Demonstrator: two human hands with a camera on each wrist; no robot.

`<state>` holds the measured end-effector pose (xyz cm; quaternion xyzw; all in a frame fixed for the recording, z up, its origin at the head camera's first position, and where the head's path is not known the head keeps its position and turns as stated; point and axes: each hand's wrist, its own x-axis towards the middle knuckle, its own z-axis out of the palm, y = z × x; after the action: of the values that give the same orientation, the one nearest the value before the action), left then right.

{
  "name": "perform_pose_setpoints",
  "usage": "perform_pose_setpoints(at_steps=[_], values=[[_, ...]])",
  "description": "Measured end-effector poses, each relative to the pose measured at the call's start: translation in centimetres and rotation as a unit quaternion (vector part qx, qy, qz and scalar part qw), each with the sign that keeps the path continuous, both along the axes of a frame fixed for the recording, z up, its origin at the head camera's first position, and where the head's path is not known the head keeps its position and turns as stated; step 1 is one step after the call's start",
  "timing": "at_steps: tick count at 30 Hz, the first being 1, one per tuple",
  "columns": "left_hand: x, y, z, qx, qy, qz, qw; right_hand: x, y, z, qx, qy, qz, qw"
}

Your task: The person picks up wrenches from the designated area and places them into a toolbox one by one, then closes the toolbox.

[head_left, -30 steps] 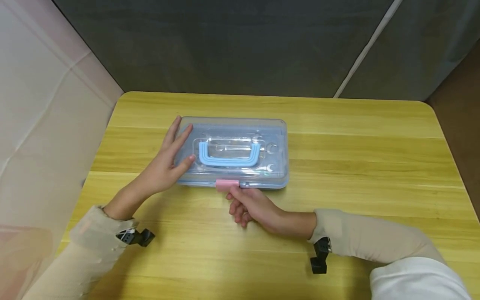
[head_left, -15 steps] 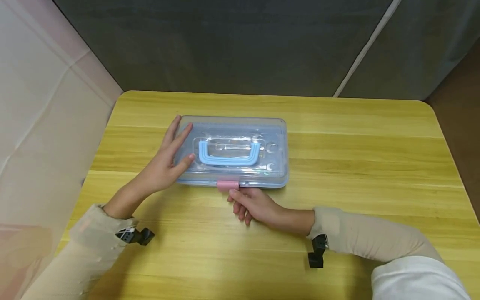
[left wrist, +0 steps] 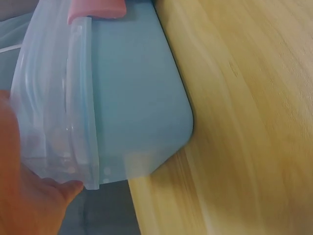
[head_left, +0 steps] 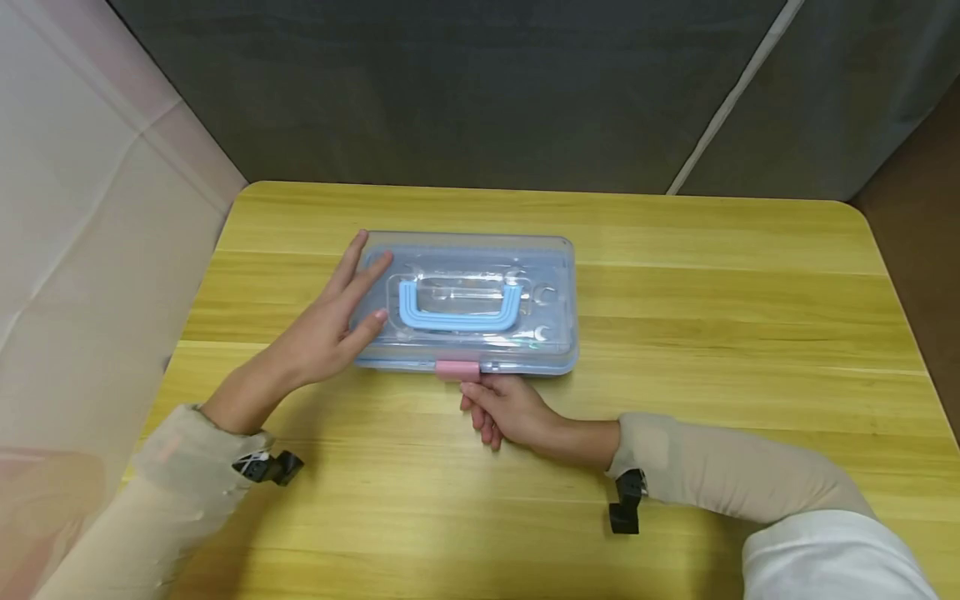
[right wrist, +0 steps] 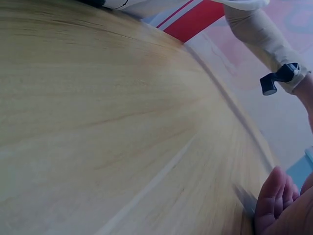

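A toolbox with a light blue base, a clear lid and a blue handle lies closed on the table. A pink latch sits at the middle of its front edge, and shows in the left wrist view too. My left hand rests over the lid's left end, fingers spread and thumb on top; in the left wrist view a fingertip lies at the lid's rim. My right hand is at the box's front, thumb tip just below the latch, other fingers loosely bent underneath.
The wood-grain table extends around the box. A dark curtain hangs behind its far edge, and a pale sheet stands at the left. Each sleeve carries a small black camera mount, such as the right mount.
My right thumb has slipped from the latch's lower right corner to just below it, and the right wrist has shifted slightly left. My left hand stays on the lid.
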<state>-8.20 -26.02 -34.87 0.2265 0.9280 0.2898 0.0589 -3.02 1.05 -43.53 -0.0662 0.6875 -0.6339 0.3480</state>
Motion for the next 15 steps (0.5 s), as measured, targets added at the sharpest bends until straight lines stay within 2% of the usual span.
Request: perform_pose_setpoints(at_steps=[6, 12, 15], values=[[-0.3, -0.25, 0.2, -0.037, 0.026, -0.015, 0.9989, -0.02, -0.25, 0.15, 0.008, -0.019, -0.009, 0.9998], [-0.3, -0.6, -0.36, -0.041, 0.038, -0.015, 0.9983, -0.08, -0.37, 0.25, 0.017, -0.053, -0.022, 0.9982], [-0.25, -0.72, -0.52, -0.039, 0.04, -0.014, 0.9984, -0.14, -0.36, 0.26, 0.018, -0.056, -0.021, 0.9981]])
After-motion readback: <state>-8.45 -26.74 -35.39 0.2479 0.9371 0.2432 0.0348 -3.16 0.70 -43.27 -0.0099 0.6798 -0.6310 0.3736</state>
